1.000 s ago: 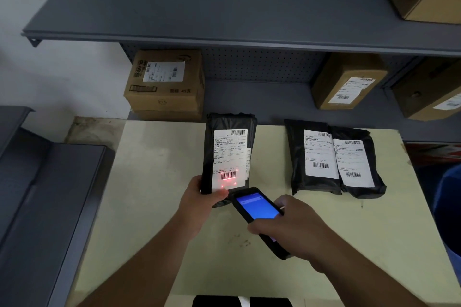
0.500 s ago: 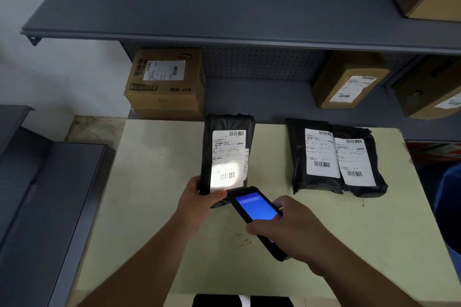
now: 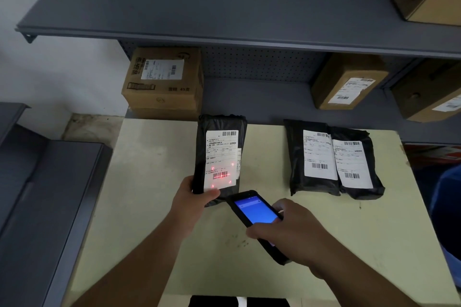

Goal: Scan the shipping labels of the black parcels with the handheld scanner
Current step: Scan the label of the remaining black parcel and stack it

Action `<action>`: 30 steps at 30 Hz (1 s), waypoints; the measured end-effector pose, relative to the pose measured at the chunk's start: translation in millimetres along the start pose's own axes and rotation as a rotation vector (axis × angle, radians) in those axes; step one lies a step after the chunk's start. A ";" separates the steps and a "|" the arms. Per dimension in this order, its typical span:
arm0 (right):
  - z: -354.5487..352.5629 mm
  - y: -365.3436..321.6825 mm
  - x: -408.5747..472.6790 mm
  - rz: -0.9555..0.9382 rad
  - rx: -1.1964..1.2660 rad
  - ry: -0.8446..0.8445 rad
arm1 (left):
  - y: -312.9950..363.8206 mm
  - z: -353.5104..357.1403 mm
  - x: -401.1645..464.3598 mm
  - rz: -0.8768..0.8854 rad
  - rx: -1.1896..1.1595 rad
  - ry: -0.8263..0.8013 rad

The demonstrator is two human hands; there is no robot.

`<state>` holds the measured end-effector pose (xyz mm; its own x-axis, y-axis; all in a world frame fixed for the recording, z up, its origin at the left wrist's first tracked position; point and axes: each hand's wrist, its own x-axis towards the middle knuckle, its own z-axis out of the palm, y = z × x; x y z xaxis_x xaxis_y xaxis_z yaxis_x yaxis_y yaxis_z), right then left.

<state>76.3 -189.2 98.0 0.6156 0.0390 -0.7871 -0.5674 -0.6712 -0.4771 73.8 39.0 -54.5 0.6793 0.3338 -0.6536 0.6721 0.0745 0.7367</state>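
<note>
My left hand grips the near end of a black parcel and holds it tilted up above the pale table. Its white shipping label faces me, and a red aiming pattern lies on the lower barcode. My right hand holds the handheld scanner, whose blue screen is lit and whose front end points at that label from just below. Two more black parcels lie flat side by side on the table to the right, labels up.
Grey shelving runs behind the table, with a cardboard box at the back left and more boxes at the back right. A grey unit stands left of the table. A blue thing sits at the right edge.
The light on the label changed from red dots to a white glow and back to a red aiming pattern. Both hands and the parcel have barely moved.
</note>
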 end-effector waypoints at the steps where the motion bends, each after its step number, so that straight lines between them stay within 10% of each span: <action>1: 0.0 0.3 0.4 0.000 0.000 -0.004 | 0.0 0.5 -0.1 -0.002 -0.003 0.006; 30: -74.3 36.0 -2.8 -0.028 0.211 0.121 | 47.0 107.0 -19.1 0.022 -0.116 -0.318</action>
<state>94.8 -268.5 112.1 0.6865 -0.0419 -0.7259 -0.6430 -0.5010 -0.5792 123.9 -64.4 -26.0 0.7637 0.0278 -0.6450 0.6304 0.1835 0.7543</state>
